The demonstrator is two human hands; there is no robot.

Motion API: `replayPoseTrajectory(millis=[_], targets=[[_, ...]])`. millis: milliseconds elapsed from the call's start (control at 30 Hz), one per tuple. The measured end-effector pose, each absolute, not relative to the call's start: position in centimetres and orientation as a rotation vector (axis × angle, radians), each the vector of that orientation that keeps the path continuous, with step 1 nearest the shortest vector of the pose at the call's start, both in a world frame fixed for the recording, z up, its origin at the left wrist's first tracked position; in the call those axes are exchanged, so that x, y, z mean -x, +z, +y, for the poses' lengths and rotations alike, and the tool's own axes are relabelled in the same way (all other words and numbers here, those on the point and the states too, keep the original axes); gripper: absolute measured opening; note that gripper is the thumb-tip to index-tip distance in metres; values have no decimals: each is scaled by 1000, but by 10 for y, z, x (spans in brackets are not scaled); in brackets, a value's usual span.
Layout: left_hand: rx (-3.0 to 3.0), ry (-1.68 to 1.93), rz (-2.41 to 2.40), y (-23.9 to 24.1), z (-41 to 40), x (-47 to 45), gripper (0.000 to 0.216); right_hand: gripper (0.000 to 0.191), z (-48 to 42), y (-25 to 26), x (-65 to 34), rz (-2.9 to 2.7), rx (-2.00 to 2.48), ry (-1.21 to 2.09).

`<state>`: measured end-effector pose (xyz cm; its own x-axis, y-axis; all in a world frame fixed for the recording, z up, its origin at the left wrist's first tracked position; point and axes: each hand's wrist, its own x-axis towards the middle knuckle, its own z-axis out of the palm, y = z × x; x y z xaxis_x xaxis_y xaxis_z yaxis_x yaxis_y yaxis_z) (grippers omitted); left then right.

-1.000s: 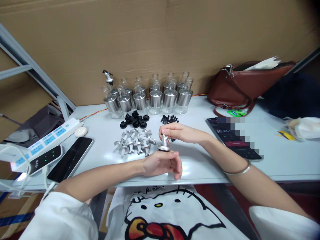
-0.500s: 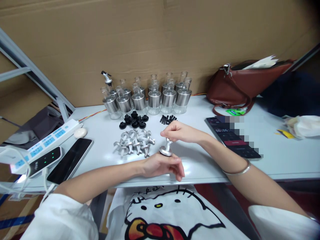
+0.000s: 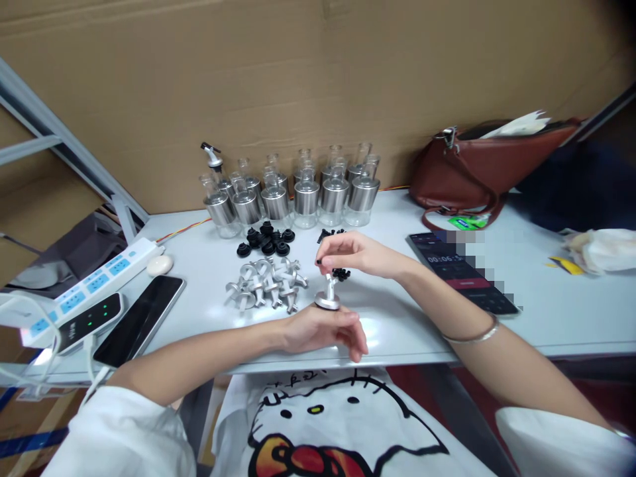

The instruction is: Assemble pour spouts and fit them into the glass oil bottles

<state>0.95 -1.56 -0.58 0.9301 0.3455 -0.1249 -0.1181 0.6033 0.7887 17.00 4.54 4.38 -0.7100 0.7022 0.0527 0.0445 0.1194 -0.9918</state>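
My left hand (image 3: 320, 328) is closed around the lower part of a silver bottle pourer (image 3: 328, 295), whose flat disc and spout stand upright above my fist. Just over the spout, my right hand (image 3: 345, 255) pinches a tiny black piece (image 3: 318, 262) between thumb and fingertip, apart from the pourer. Beneath that hand lies a cluster of small black parts (image 3: 341, 274). Further back, slim black caps (image 3: 325, 235) are partly hidden by my fingers. Left of my hands are a pile of silver pourer spouts (image 3: 268, 281) and a heap of black rubber stoppers (image 3: 267, 238).
Several glass bottles with steel sleeves (image 3: 307, 195) stand in rows at the back; one carries a fitted pourer (image 3: 212, 156). A power strip (image 3: 94, 285) and a phone (image 3: 142, 321) lie left. Right are another phone (image 3: 462, 285) and a brown bag (image 3: 477, 169).
My right hand has risen slightly off the pourer's spout, and a black piece now shows at its fingertips. The small black cluster beneath it has come into view. My left hand stays put.
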Motion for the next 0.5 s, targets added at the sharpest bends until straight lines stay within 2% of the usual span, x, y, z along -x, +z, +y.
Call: replayPoseTrajectory(millis=[300, 433, 500], targets=[[-929, 253, 296, -6, -15, -10, 44, 23, 45, 42, -166, -1733, 738, 1493], [-926, 251, 297, -6, -15, -10, 45, 23, 44, 45, -167, -1839, 796, 1429], [-918, 255, 297, -6, -15, -10, 46, 21, 46, 47, -172, -1954, 920, 1276]])
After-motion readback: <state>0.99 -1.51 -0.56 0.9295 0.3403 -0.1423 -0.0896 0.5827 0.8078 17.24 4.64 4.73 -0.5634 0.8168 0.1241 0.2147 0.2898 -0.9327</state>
